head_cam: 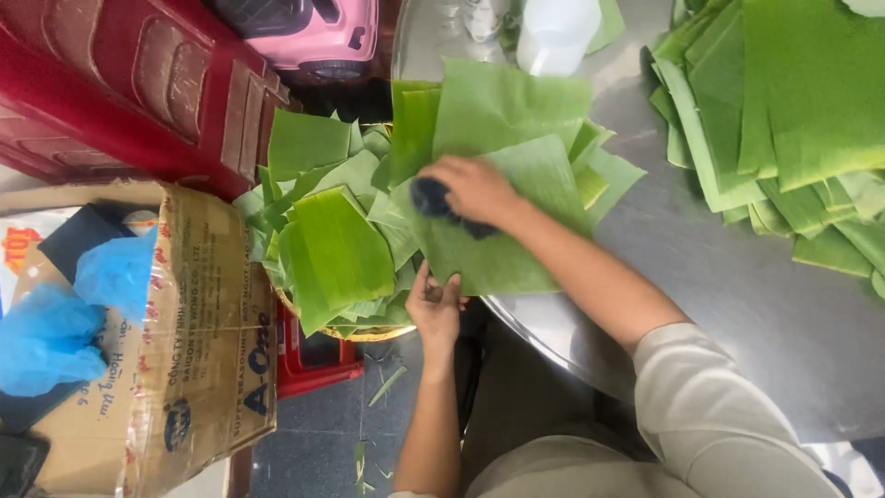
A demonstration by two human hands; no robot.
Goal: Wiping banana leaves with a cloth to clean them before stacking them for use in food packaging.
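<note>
My right hand (475,187) presses a dark cloth (431,199) onto a large green leaf sheet (502,244) that lies at the near edge of a shiny metal table (737,304). My left hand (435,304) grips the near edge of that same leaf from below. More leaf sheets (502,106) lie under and behind it on the table. To the left, a heap of cut green leaves (336,244) fills a shallow woven basket (369,334), just beside my left hand.
A tall stack of green leaves (784,101) sits on the table's far right. A white plastic container (556,35) stands at the back. A red plastic stool (138,92), a cardboard box (198,350) with blue plastic bags (55,332) and a pink toy car (309,32) stand on the left.
</note>
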